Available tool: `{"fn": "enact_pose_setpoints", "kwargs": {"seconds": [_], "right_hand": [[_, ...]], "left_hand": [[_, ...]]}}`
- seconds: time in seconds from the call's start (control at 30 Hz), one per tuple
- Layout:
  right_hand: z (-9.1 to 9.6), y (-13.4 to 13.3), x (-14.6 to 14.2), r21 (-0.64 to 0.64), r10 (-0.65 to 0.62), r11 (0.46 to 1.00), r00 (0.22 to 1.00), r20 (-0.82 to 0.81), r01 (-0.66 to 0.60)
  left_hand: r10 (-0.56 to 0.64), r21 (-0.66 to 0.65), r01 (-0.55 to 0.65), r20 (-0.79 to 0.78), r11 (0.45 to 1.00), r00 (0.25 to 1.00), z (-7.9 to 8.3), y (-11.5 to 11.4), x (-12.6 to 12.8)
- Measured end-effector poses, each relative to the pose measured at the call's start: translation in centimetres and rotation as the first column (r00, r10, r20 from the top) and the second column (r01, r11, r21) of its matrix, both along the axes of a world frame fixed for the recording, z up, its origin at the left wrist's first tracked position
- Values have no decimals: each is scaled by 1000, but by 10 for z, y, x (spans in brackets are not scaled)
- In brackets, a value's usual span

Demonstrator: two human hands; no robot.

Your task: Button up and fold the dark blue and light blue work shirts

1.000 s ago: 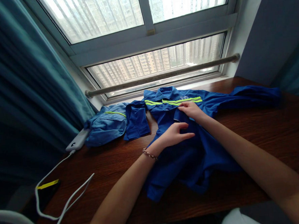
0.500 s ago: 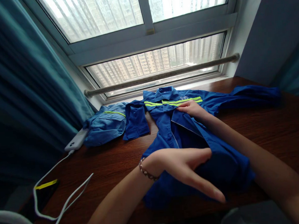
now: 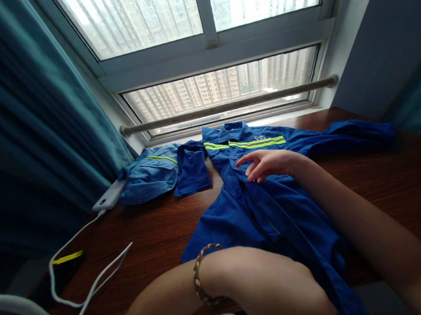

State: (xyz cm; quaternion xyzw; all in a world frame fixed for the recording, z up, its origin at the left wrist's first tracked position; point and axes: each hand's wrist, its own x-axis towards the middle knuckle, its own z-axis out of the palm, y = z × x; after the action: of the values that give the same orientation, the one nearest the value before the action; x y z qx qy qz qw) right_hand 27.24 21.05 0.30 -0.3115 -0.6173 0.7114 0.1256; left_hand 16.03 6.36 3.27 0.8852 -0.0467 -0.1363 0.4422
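A blue work shirt (image 3: 270, 206) with yellow-green reflective stripes lies spread on the dark wooden table (image 3: 157, 227), collar toward the window. My right hand (image 3: 266, 164) hovers over its chest with the fingers loosely stretched out and nothing in them. My left hand (image 3: 275, 286) is down at the near edge over the shirt's hem, seen from the back, with a beaded bracelet on the wrist. Its fingers are out of sight at the bottom of the picture.
A second, lighter blue shirt (image 3: 150, 175) lies folded at the back left. Beside it a phone (image 3: 109, 196) is plugged into a white cable (image 3: 90, 288) that loops to the near left. A teal curtain (image 3: 34, 130) hangs at left; a window rail (image 3: 229, 106) runs behind.
My left hand has drawn back toward me along the shirt front to the hem. The shirt front now lies flatter. My right hand has let go of the placket and lifted, fingers open.
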Motion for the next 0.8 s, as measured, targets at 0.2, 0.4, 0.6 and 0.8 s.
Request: {"fn": "enact_pose_setpoints", "kwargs": {"seconds": [0.2,0.4,0.6,0.8], "right_hand": [[8,-6,1,28,-31,999,999,14,31],[3,0,-1,81,-181,981,980,79,175],[-3,2,-5,107,-388,917,922,13,384],[-13,1,-13,255,-371,897,929,-10,361]], "left_hand": [[492,382,-405,-161,830,856,12,28,-49],[863,748,-631,164,207,478,-13,76,-73],[849,565,-732,100,380,518,-52,100,-65],[850,411,-859,291,304,439,-105,111,-43]]}}
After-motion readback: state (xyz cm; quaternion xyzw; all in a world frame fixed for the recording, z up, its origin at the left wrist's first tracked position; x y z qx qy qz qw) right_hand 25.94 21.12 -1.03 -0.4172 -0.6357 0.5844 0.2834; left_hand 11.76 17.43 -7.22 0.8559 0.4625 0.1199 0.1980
